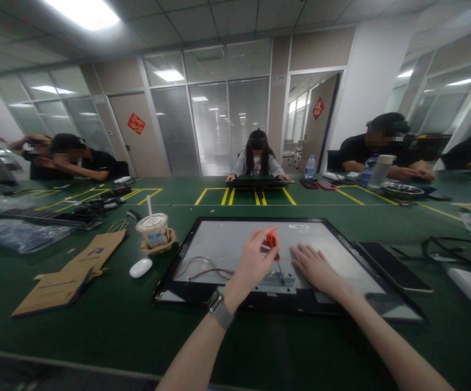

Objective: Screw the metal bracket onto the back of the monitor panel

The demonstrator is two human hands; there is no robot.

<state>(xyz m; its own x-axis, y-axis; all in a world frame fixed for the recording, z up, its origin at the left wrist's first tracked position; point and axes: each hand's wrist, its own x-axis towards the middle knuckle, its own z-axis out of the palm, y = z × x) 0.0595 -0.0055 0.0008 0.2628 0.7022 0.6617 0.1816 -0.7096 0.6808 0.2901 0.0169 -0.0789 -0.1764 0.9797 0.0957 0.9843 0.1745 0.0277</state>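
A flat display panel (213,237) with a black frame lies on the green table, its pale metal back facing up. My left hand (254,258) is closed around an orange-handled screwdriver (274,245), its shaft pointing down at a small metal bracket (286,281) on the panel's near edge. My right hand (312,265) rests flat on the metal back, fingers spread and holding nothing. Thin wires (209,271) run across the panel left of the bracket. The screwdriver's tip is too small to make out clearly.
Left of the panel stand a lidded drink cup (153,231) with a straw, a white oval case (140,267) and a brown paper bag (72,271). A black slab (394,266) and cables (443,247) lie to the right. Several people sit across the table (109,326).
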